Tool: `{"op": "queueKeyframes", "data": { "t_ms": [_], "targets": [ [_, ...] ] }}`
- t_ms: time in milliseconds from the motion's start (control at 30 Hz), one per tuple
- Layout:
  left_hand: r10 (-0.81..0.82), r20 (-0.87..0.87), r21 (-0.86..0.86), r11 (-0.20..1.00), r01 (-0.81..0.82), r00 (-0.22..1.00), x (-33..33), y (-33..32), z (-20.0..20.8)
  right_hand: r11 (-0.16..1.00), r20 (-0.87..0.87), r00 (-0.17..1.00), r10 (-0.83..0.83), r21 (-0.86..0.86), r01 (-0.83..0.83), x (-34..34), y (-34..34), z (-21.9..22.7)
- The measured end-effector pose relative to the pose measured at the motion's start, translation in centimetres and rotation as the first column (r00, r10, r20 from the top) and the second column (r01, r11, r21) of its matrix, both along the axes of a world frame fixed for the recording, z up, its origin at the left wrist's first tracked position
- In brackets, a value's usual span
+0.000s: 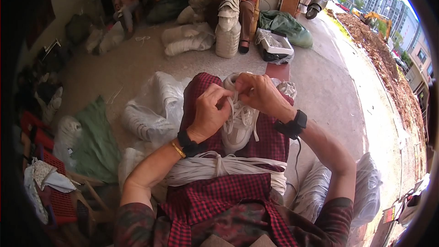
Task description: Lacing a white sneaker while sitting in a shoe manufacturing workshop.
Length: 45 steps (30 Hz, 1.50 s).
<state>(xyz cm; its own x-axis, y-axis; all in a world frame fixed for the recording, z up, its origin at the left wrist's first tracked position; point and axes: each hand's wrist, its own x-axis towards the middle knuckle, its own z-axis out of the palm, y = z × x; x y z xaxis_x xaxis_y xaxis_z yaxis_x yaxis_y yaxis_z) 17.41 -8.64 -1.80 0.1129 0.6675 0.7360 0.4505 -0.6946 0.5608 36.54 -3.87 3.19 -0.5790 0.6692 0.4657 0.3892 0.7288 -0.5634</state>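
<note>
Bare concrete floor [320, 91] lies open ahead and to the right; bagged bundles [155, 105] crowd the left. A white shoe [240, 119] lies on the lap, long axis pointing away. The left hand [208, 114] and right hand [258, 92] each pinch its white lace [231, 105].

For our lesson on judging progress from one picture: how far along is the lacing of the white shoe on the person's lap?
Done: white laces already cross the lower eyelets of the white shoe. In hand: the left hand and right hand pinch the lace near the top eyelets. Left: no knot shows, and a bundle of white laces lies across the lap, with bags of white shoes beside the person.
</note>
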Motion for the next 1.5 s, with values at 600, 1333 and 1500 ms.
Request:
{"op": "queueKeyframes", "data": {
  "t_ms": [600, 1333, 1500],
  "targets": [
    [-0.346, -0.105, -0.421, 0.865, 0.273, 0.932, -1.7, 1.7, 2.7, 0.903, 0.168, 0.959, -0.227, 0.406, 0.143, 5.8, -0.7, 6.0],
    [-0.306, -0.517, -0.113, 0.950, 0.291, 0.799, 2.6, 4.1, 5.6, 0.981, 0.049, 0.998, -0.045, -0.189, 0.053, 6.7, -1.2, -0.6],
    [-0.064, -0.375, -0.121, 0.993, 0.020, 0.925, -2.8, 4.8, 9.2, 0.990, 0.113, 0.991, -0.071, -0.114, 0.084, 6.6, -2.1, -0.4]
  ]
}}
